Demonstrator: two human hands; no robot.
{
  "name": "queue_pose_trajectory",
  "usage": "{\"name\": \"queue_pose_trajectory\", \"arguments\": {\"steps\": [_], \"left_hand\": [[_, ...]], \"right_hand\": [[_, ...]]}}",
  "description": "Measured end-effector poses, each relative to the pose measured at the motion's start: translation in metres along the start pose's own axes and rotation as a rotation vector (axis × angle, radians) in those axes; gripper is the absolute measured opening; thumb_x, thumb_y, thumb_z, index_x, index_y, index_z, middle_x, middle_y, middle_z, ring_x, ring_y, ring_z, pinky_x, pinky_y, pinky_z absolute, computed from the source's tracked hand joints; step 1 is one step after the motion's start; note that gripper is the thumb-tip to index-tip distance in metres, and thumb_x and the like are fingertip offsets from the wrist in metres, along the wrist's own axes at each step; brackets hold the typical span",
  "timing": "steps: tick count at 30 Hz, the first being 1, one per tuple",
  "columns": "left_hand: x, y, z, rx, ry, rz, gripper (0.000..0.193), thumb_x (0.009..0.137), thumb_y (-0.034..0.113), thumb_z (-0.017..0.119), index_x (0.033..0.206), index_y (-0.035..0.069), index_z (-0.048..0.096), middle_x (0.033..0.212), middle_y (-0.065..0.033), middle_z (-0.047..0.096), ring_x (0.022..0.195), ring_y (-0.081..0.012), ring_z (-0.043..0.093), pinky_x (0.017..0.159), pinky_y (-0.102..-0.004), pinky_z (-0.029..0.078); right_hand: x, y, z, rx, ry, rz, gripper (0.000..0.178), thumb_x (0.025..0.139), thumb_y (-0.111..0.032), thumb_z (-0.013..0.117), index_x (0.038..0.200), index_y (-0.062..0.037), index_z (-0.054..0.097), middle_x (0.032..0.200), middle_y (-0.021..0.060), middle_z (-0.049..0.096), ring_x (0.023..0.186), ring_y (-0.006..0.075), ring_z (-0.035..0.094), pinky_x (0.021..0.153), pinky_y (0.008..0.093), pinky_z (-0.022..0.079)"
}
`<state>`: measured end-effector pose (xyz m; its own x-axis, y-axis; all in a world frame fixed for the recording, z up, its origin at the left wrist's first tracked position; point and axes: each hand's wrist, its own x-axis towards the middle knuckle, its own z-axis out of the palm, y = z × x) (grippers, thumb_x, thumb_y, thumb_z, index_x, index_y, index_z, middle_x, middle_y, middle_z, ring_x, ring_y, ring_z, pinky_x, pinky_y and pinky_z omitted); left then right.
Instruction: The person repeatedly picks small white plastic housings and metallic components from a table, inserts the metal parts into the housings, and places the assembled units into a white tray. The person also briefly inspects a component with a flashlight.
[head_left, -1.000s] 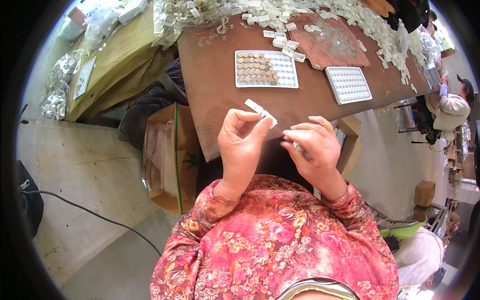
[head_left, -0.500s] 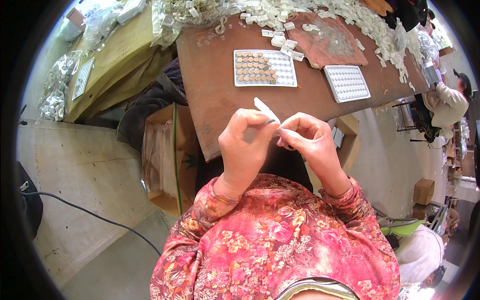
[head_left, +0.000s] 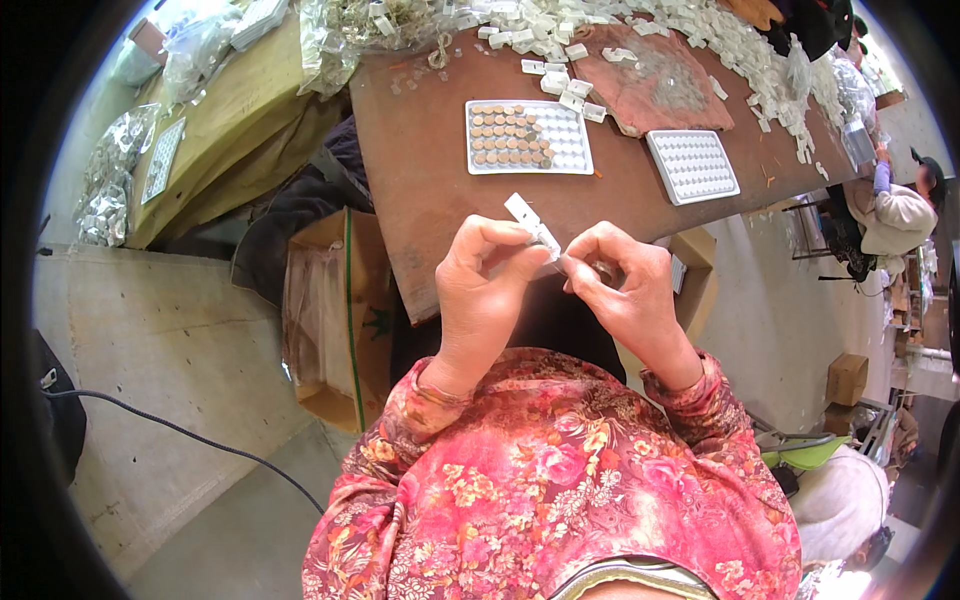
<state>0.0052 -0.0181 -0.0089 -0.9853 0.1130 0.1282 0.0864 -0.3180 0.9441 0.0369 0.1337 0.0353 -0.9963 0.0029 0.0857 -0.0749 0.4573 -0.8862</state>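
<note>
Head view: closest to it is your shirt [head_left: 560, 470], red and pink with flowers all over. Your two hands are up in front of it, by the near edge of the brown table [head_left: 425, 180]. Your left hand [head_left: 485, 275] pinches a small white plastic piece [head_left: 532, 222] with finger and thumb, and the piece tilts up and to the left. The thumb and finger of your right hand [head_left: 630, 285] come together in a pinch just beside the low end of that piece. What sits between those tips is too small to tell.

A cardboard box [head_left: 372, 340] stands on the floor to your left, and another box [head_left: 703, 265] is to your right, by the table. Past your hands, a white tray [head_left: 530, 172] lies on the table. Little round tan discs [head_left: 500, 144] fill its left side. To its right is a second white tray [head_left: 693, 167]. Behind them lies a red cloth [head_left: 650, 85], and loose white plastic pieces [head_left: 580, 88] lie near it. Off to the far right you can see another person [head_left: 895, 222].
</note>
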Motion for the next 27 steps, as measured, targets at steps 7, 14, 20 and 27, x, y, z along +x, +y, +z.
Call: {"name": "queue_pose_trajectory", "arguments": {"steps": [7,14,20,27], "left_hand": [[0.001,-0.006,0.008,-0.555,0.002,-0.319,0.009,0.094,0.009,0.060,0.097,0.007,0.052,0.095,-0.0055,0.063,0.084,-0.0110,0.059,0.073,-0.0270,0.049],[0.019,-0.013,0.006,-0.685,-0.027,-0.298,0.012,0.097,0.014,0.055,0.104,0.007,0.049,0.101,-0.0096,0.062,0.095,-0.0190,0.062,0.082,-0.0337,0.052],[0.040,-0.025,0.007,-0.777,0.007,-0.330,0.012,0.099,0.014,0.048,0.109,0.008,0.045,0.103,-0.0092,0.058,0.075,-0.0107,0.053,0.066,-0.0227,0.046],[0.046,-0.026,0.006,-0.709,0.046,-0.370,0.012,0.100,0.016,0.048,0.109,0.010,0.046,0.100,-0.0076,0.059,0.052,-0.0012,0.036,0.038,-0.0140,0.028]], "right_hand": [[-0.003,0.006,0.021,0.291,0.092,0.074,0.005,0.081,0.000,0.063,0.086,0.0021,0.063,0.070,0.0052,0.063,0.063,0.0054,0.054,0.058,0.0227,0.045],[0.014,0.013,0.001,0.318,0.133,0.059,0.015,0.083,-0.007,0.068,0.097,-0.0028,0.065,0.084,0.0047,0.067,0.078,0.0078,0.063,0.069,0.0257,0.051],[0.076,0.046,-0.007,-0.539,0.326,-0.312,0.013,0.080,-0.013,0.068,0.092,-0.0082,0.068,0.083,0.0085,0.063,0.080,0.0267,0.061,0.069,0.0350,0.049],[0.110,0.060,-0.002,-0.631,0.245,-0.351,0.012,0.077,-0.013,0.069,0.088,-0.0093,0.069,0.083,0.0081,0.063,0.083,0.0289,0.060,0.074,0.0374,0.048]]}}
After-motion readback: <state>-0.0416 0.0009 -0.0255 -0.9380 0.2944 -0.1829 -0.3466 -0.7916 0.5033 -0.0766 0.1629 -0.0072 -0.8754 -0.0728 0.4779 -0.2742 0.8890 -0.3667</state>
